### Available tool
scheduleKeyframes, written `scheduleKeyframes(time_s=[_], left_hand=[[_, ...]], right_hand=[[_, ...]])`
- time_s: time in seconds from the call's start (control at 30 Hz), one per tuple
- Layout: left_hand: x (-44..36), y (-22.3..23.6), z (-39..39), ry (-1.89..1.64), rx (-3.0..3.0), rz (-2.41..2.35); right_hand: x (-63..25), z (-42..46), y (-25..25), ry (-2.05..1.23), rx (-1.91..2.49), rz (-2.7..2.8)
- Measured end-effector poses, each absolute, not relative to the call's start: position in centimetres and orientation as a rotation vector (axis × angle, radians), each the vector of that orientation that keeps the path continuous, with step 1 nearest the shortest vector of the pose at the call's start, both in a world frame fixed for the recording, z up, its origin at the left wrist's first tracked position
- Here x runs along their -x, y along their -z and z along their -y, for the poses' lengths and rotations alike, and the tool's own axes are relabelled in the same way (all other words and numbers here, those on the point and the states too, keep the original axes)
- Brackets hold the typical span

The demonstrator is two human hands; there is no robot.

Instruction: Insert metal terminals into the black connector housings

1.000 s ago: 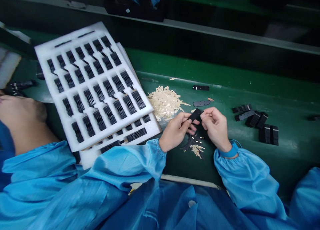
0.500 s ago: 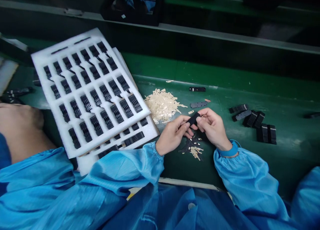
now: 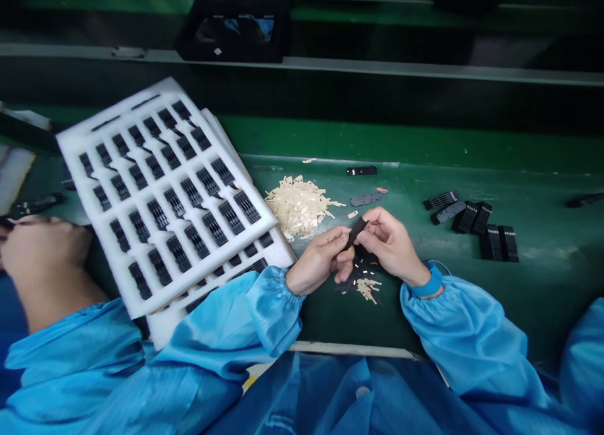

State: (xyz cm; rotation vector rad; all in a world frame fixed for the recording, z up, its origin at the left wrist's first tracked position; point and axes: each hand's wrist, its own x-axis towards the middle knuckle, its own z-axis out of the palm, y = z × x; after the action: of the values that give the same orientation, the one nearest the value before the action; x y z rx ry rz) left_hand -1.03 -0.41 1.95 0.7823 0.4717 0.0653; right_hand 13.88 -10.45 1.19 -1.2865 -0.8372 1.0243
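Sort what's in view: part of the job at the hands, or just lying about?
Job:
left hand and right hand, both pinching a black strip
cream tab pile
tab and black scraps below the hands
black strips to the right
foam tray of black strips

Lying about:
co-worker's hand
blue wrist strap
dark case beyond the bench

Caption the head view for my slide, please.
Left hand and right hand pinch a black strip beside beige slivers.

The black strip looks like matt plastic. The tray is white foam, matt and slightly rough. The sleeve is smooth, sheeny cloth, the bench glossy green, and the heaped slips dull and papery.
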Motion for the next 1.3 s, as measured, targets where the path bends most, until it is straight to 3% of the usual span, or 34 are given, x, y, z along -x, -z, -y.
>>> scheduleKeyframes(time_s=[0.8, 1.3], left_hand=[[0.8, -1.5, 0.1, -0.021, -0.886, -0.534], [0.6, -1.2, 0.4, -0.079, -0.962, -0.562]], right_hand=[[-15.0, 10.2, -2.2, -0.81, 1.471, 0.859], [-15.1, 10.1, -1.5, -0.866, 1.522, 0.713]])
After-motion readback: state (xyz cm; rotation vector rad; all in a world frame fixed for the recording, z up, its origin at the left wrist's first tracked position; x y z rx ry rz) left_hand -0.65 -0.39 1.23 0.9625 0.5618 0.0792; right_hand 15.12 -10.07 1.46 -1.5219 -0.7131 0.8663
